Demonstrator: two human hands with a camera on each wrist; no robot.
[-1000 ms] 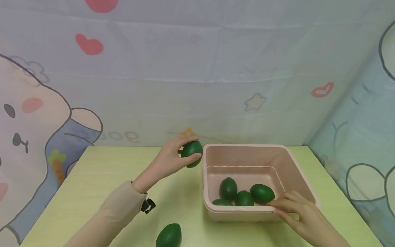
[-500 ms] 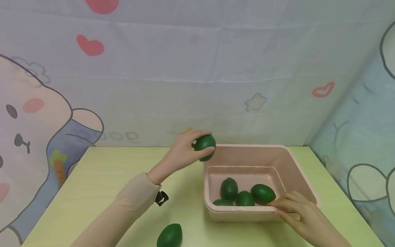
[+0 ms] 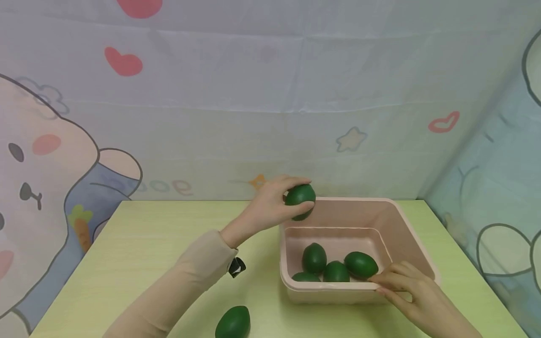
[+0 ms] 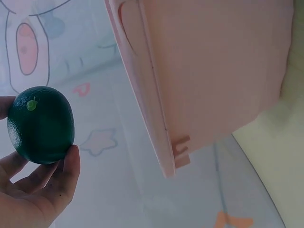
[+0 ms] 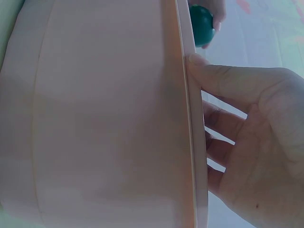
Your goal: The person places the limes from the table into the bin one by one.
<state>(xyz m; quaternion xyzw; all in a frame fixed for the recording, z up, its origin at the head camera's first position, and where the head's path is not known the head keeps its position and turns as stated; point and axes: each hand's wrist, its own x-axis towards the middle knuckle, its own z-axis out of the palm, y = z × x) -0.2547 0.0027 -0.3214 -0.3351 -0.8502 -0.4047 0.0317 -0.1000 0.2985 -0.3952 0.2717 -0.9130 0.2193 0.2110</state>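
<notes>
My left hand (image 3: pixel 272 204) grips a dark green lime (image 3: pixel 300 202) between thumb and fingers, above the back left part of a pink plastic bin (image 3: pixel 338 285). In the left wrist view that lime (image 4: pixel 42 126) shows a small light green stem mark, and the bin's side (image 4: pixel 218 71) is to its right. My right hand (image 3: pixel 412 293) pinches the bin's front rim near the right corner, with the thumb (image 5: pixel 223 78) outside and the fingers over the rim. Several limes (image 3: pixel 314 258) lie inside the bin; the front wall partly hides some. Another lime (image 3: pixel 233 323) rests on the table, left of the bin.
The light green table (image 3: pixel 169 239) ends at a printed cloth backdrop (image 3: pixel 236 117) behind the bin. Another cloth (image 3: pixel 498 178) runs along the right side. A black device (image 3: pixel 236 267) sits at my left wrist below the sleeve.
My left hand has carried the lime rightward, from beside the bin's left rim to above the bin, lifting it slightly. The right hand, the bin and the other limes stay in place.
</notes>
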